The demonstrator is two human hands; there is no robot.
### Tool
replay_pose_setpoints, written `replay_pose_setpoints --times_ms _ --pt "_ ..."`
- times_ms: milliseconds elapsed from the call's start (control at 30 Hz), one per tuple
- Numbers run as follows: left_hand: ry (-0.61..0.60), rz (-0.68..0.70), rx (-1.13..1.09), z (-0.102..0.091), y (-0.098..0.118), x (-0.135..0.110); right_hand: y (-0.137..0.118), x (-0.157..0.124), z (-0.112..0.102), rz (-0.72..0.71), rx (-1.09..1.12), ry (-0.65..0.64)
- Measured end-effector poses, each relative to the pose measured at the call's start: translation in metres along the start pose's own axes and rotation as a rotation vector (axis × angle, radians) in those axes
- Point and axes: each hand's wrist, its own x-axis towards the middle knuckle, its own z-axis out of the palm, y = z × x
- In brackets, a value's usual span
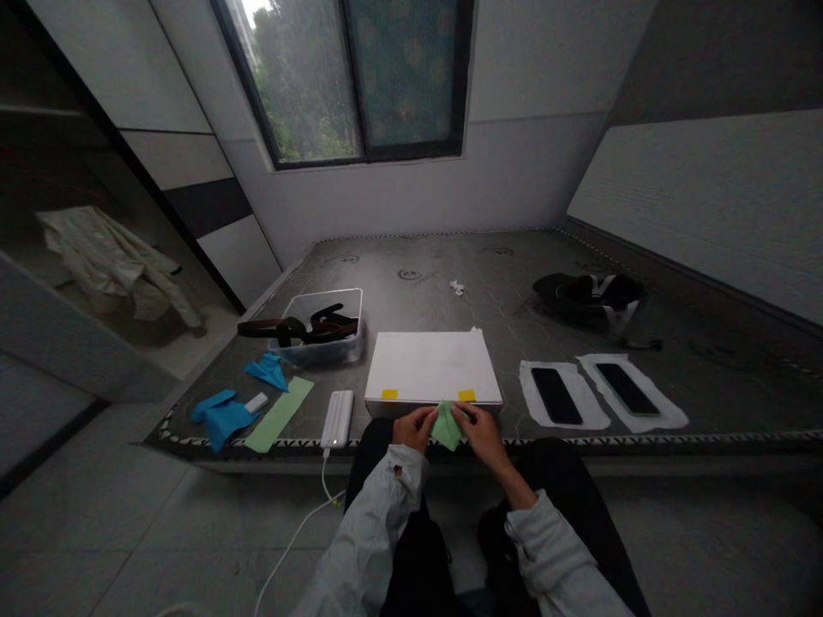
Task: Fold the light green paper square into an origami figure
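A small piece of folded green paper [447, 428] is pinched between my two hands, just in front of the white box [432, 364]. My left hand [415, 428] grips its left edge with closed fingers. On the other edge, the thumb and fingers of my right hand [482, 433] are closed too. Two yellow tabs [389, 394] sit on the box's front edge, one close to my right fingers. To the left lie a white power bank [338, 418] with a cable and a flat green paper strip [281, 416].
Blue folded paper pieces [225, 417] and a clear bin [321, 353] holding belts are at the left. Two phones [556, 397] rest on white tissues at the right, with a dark cap-like item [582, 296] behind. A crumpled white scrap [457, 288] lies farther back on the mattress [411, 248].
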Motion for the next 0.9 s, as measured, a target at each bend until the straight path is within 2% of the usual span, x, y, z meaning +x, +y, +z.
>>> replay_pose_setpoints --times_ms 133,467,767,900 --pt "-0.001 0.005 -0.022 0.0 0.003 -0.001 0.001 0.0 -0.002 -0.006 -0.011 -0.027" --pt "-0.016 0.031 -0.015 0.0 0.005 -0.002 -0.01 -0.006 0.006 -0.03 -0.068 0.108" --pt "-0.005 0.112 -0.083 -0.001 0.005 -0.003 -0.024 -0.012 0.005 -0.212 -0.025 0.047" --pt "-0.007 0.13 -0.11 0.0 0.003 -0.004 -0.022 -0.012 0.004 -0.233 -0.017 0.039"
